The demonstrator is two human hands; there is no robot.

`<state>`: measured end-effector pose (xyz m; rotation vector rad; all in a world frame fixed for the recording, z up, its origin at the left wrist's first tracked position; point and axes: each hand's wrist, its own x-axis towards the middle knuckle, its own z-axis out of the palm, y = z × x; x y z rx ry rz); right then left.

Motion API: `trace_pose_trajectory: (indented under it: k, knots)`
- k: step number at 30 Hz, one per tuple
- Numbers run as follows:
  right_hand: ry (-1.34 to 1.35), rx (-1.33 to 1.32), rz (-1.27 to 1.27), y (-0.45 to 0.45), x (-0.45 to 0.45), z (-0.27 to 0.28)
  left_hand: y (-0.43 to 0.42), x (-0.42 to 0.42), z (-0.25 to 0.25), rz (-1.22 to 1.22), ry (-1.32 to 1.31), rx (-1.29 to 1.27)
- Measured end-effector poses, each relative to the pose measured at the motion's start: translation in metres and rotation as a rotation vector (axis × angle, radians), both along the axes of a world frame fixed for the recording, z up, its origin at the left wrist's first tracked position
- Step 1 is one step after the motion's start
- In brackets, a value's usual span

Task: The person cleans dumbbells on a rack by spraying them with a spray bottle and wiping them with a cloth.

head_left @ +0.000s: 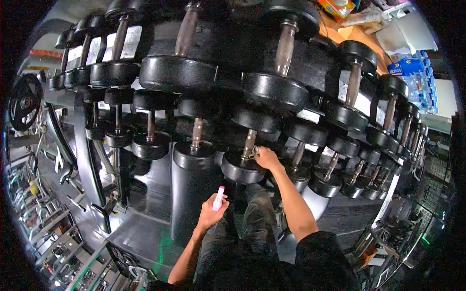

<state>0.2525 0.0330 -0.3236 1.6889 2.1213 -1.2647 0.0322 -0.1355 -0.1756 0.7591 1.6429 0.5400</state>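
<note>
My left hand (209, 215) is closed around a small white bottle with a pink tip (219, 200), held low in front of my legs. My right hand (267, 158) grips a crumpled greyish cloth (253, 153), pressed against the handle end of a black dumbbell (244, 167) on the lower rack row. Some of the cloth is hidden by my fingers. To the left of that dumbbell lies another black dumbbell (194, 156) with a worn metal handle.
Larger dumbbells (275, 92) line the upper row, and several more extend along both sides. At the top right are a white bin (407, 30) and blue-capped water bottles (421, 89). Exercise machines and a weight plate (26, 102) stand at left.
</note>
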Motion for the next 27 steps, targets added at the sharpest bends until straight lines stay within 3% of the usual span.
trace_pose_trajectory:
  k: [1,3,6,9,11,13,15,17,19,21,23,25,27]
  knots:
    - [-0.003,-0.089,0.056,-0.001,0.004,-0.003,-0.004,-0.001,-0.002,-0.004,0.000,-0.004]
    - [-0.013,0.011,0.033,-0.011,0.013,0.002,-0.007,-0.002,-0.008,0.004,-0.021,-0.009]
    - [-0.009,-0.183,0.035,-0.003,0.005,0.081,0.000,-0.003,0.010,-0.042,0.015,0.031]
    - [0.177,-0.031,0.089,-0.023,-0.019,0.114,-0.002,-0.009,0.018,0.063,-0.114,-0.099]
    - [0.307,0.152,0.155,-0.033,-0.045,0.104,-0.004,-0.011,0.017,0.085,-0.112,-0.109]
    - [0.373,0.070,0.125,-0.019,-0.074,0.083,-0.009,-0.013,0.012,0.106,-0.106,-0.113]
    - [0.368,0.003,0.077,-0.003,-0.105,0.024,-0.017,-0.015,0.005,0.079,-0.014,0.089]
    - [0.275,-0.069,0.087,0.016,-0.126,0.009,-0.019,-0.018,0.005,0.093,-0.015,0.030]
    - [0.041,-0.224,0.232,0.024,-0.137,0.007,-0.024,-0.018,0.005,0.101,-0.019,-0.032]
    - [0.008,-0.157,0.326,0.019,-0.128,0.024,-0.025,-0.013,0.002,0.086,0.053,0.075]
    - [0.131,0.006,0.257,0.002,-0.100,0.058,-0.039,-0.004,-0.014,0.208,-0.032,0.036]
    - [0.365,0.082,0.166,-0.020,-0.059,0.073,-0.032,0.004,0.004,0.342,-0.172,-0.045]
    - [0.506,0.198,0.115,-0.039,-0.020,0.082,-0.040,0.013,0.001,0.356,-0.176,0.050]
